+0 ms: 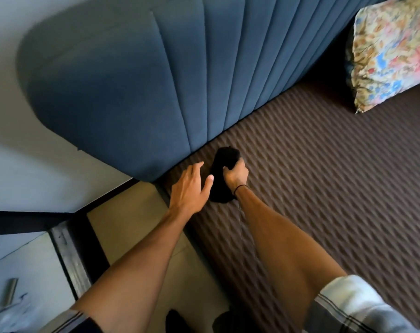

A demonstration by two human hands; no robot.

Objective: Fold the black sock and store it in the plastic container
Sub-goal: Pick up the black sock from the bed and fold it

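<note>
The black sock [221, 174] lies on the brown ribbed bed cover [324, 188], close to the blue headboard. My right hand [236, 175] is closed on the sock's right edge near its far end, fingers curled around the fabric. Just left of the sock, my left hand [192, 186] hovers with its fingers spread and its thumb touching or nearly touching the sock's left side. It holds nothing. No plastic container is in view.
A blue padded headboard [136, 92] rises behind the sock. A floral pillow [391, 51] leans at the far right. Left of the bed is tan floor [132, 224] and a pale surface with a small metal cylinder [11, 290].
</note>
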